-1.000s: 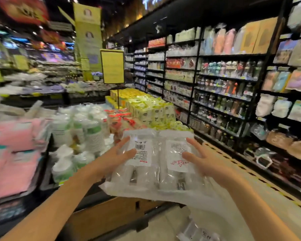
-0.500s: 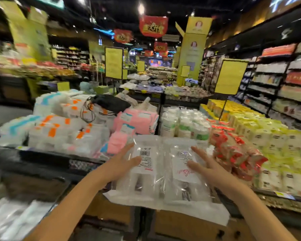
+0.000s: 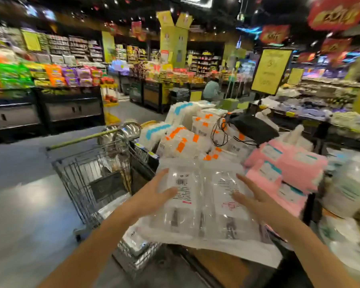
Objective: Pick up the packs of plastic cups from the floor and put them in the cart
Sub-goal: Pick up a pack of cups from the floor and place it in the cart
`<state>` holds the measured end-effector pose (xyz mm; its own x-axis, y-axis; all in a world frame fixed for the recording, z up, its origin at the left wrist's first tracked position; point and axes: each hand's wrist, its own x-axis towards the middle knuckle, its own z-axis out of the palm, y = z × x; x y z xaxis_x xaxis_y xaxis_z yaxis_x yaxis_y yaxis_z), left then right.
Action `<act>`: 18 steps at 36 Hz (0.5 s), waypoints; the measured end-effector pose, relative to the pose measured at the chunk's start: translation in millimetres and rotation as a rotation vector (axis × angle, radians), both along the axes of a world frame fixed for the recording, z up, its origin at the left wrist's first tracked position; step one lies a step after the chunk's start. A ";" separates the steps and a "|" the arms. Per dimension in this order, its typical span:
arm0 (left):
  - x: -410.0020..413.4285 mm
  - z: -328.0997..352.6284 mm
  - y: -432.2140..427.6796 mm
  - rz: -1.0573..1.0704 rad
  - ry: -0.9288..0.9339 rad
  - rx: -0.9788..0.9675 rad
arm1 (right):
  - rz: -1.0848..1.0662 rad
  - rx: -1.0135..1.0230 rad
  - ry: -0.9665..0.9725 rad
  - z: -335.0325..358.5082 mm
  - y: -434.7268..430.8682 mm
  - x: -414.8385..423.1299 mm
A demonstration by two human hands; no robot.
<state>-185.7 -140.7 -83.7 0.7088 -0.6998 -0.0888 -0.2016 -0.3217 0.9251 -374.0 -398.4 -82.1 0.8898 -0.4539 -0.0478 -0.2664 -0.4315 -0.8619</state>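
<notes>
A single head-worn camera looks forward and slightly down from close behind the cart (image 3: 96, 175), which sits at lower left of centre. Beyond the cart, blurred store shelves (image 3: 50, 65) fill the background.

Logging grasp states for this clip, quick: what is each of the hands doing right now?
Left hand: closed on the left side of the packs of plastic cups.
Right hand: closed on the right side of the same packs.
</notes>
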 end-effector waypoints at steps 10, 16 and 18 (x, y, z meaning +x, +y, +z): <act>81.9 -16.6 2.2 0.271 -0.007 -0.007 | 0.273 0.055 -0.012 -16.8 -39.3 172.0; 120.2 -26.8 -1.5 0.449 -0.001 -0.034 | 0.434 -0.038 0.021 -22.2 -49.2 264.9; 131.9 -35.3 2.0 0.493 0.028 -0.052 | 0.463 -0.013 0.024 -25.2 -46.0 290.2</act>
